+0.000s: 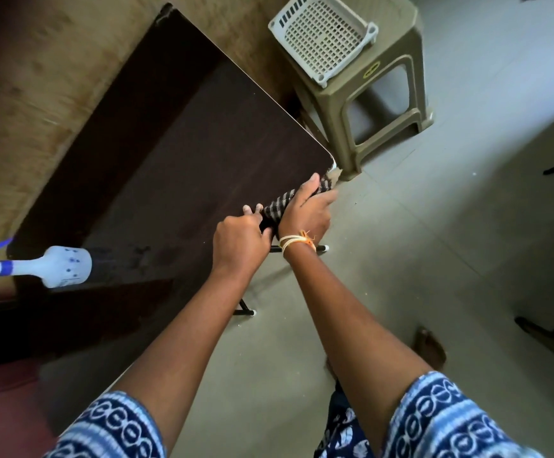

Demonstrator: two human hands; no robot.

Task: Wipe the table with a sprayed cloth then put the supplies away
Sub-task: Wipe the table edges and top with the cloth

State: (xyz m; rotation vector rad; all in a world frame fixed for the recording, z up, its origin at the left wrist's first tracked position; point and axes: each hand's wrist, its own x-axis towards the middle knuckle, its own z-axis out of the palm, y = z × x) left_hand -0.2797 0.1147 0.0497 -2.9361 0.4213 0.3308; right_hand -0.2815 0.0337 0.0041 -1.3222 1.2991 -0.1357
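Note:
A dark brown table (183, 153) fills the middle of the view. A black-and-white checked cloth (277, 206) lies bunched at the table's near right corner. My right hand (305, 209) grips its far end and my left hand (239, 239) grips its near end, fingers curled round the fabric. Much of the cloth is hidden under my hands. A white spray bottle (54, 266) with blue markings stands near the table's left corner, away from both hands.
An olive plastic stool (387, 104) stands just beyond the table's right edge, with a white perforated basket (321, 34) on its seat. Grey tiled floor (434, 246) spreads to the right. The table's black legs (245, 309) show below my arms.

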